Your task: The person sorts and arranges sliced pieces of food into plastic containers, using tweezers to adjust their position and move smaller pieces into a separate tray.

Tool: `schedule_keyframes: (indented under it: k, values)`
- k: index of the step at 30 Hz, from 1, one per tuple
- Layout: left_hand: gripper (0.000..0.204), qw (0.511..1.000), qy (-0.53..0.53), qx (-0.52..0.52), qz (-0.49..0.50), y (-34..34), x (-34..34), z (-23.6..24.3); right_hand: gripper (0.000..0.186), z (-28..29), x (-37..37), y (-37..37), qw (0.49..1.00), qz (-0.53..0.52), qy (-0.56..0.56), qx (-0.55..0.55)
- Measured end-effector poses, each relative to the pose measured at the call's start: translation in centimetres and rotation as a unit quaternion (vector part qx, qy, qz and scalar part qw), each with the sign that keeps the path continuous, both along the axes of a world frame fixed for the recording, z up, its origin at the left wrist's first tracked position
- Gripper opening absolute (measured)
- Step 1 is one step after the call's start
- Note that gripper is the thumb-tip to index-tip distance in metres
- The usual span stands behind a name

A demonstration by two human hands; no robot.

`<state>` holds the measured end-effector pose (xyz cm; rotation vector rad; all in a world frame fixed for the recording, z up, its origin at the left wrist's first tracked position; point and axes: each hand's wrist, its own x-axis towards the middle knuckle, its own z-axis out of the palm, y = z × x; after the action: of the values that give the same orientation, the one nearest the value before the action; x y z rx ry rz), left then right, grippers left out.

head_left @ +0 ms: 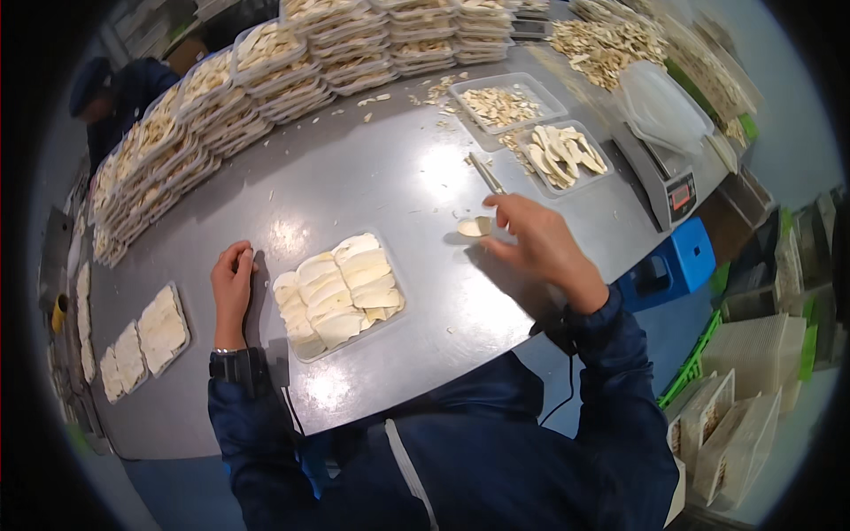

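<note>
My left hand (233,276) rests on the metal table with its fingers curled in, and nothing shows in them. Just to its right is a clear plastic tray (400,311), filled with rows of overlapping pale dried slices (341,288). Over the table at right of centre, my right hand (540,241) has its thumb and forefinger apart. A small pale slice (473,227) with a darker end is by those fingertips, apparently not gripped. Beyond it lie tweezers (486,173), or a similar slim metal tool.
Filled trays (266,62) stand stacked along the far side. Trays of small pieces (500,104) and long curved slices (562,155) sit at far right, near a scale (660,177) and a loose heap (611,44). More filled trays (164,329) lie left. Another person (124,97) is at far left.
</note>
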<state>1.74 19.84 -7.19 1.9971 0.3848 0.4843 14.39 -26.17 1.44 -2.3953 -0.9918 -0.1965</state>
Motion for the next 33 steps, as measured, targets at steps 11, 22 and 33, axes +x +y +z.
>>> schedule_keyframes:
  k: [11, 22, 33]
  values:
    - [0.022, 0.963, -0.094, -0.126, 0.217, -4.5, -11.4, 4.5, 0.033, -0.1, 8.2, -9.2, 0.973, -0.219, -0.011, -0.073]
    - [0.018, 0.948, 0.012, 0.217, 0.231, -9.7, -21.2, -0.5, 0.026, -0.2, 10.1, -10.8, 0.960, -0.208, 0.157, 0.103]
    - [0.015, 0.936, 0.049, 0.272, 0.216, -11.9, -20.9, 0.0, 0.024, -0.7, 10.6, -11.0, 0.958, -0.249, 0.092, 0.110]
